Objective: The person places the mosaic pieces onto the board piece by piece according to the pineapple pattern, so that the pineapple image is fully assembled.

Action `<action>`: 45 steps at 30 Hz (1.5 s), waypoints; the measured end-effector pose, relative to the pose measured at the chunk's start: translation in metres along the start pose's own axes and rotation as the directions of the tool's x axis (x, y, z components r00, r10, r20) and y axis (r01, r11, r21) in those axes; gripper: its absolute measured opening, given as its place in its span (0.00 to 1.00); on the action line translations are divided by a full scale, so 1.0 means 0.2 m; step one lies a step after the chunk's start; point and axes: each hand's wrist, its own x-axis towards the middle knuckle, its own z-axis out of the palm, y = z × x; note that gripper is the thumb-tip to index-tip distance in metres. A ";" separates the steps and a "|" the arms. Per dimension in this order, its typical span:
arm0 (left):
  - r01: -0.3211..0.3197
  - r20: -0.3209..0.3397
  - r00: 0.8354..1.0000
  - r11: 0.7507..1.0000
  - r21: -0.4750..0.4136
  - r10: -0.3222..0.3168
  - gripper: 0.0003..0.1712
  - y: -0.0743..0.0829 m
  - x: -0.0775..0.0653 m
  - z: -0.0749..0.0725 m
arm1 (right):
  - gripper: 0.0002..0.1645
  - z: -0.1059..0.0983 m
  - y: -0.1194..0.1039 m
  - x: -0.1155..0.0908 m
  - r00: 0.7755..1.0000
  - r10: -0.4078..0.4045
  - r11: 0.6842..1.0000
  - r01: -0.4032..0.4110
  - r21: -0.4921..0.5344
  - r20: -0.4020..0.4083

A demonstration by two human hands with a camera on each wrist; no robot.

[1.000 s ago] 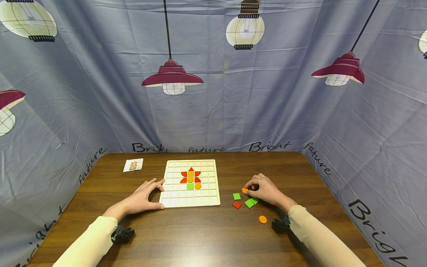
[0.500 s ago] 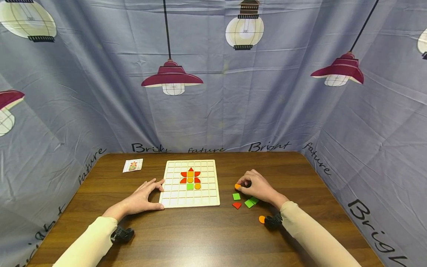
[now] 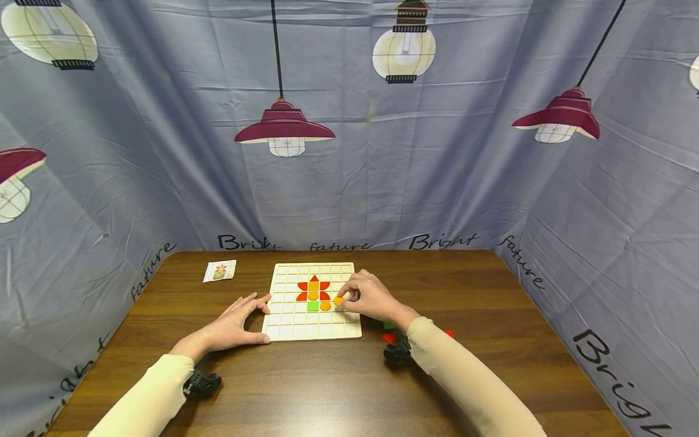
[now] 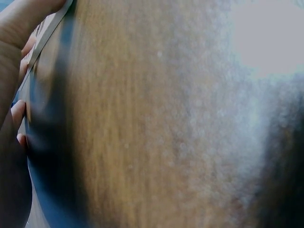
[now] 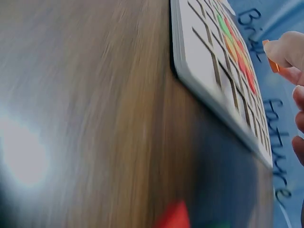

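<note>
A cream grid board point(image 3: 284, 328) lies on the table, with red, orange and green pieces set near its middle. My left hand point(image 3: 235, 321) touches the board's left edge, thumb and fingers spread apart. Between the thumb and fingers of my right hand point(image 3: 374, 297) is an orange round piece point(image 3: 338, 300), pinched over the right part of the board. The right wrist view shows this orange piece point(image 5: 271, 57) edge-on, raised above the board point(image 5: 202, 52). On the board, a green square point(image 3: 313, 306) sits beside an orange disc point(image 3: 325, 306).
A small pattern card point(image 3: 219, 271) lies at the back left of the table. Under and beside the right forearm, partly hidden, are a green piece point(image 3: 389, 325) and red pieces point(image 3: 389, 337). A patterned blue curtain point(image 3: 349, 200) stands behind the table.
My right hand has carried the orange round piece leftward from the loose pieces to over the board. The left hand has stayed at the board's left edge.
</note>
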 end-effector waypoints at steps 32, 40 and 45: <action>-0.013 -0.009 1.000 1.000 0.013 0.013 0.28 0.01 0.00 0.00 | 0.10 0.28 -0.24 0.28 0.997 -0.078 0.981 0.079 -0.176 0.013; -0.018 -0.013 1.000 1.000 0.014 0.018 0.28 0.00 0.00 0.00 | 0.11 0.29 -0.24 0.29 0.997 -0.074 0.981 0.077 -0.180 0.024; -0.021 -0.012 1.000 1.000 0.009 0.021 0.28 0.00 0.00 0.00 | 0.11 0.29 -0.25 0.28 0.997 -0.072 0.980 0.073 -0.183 0.014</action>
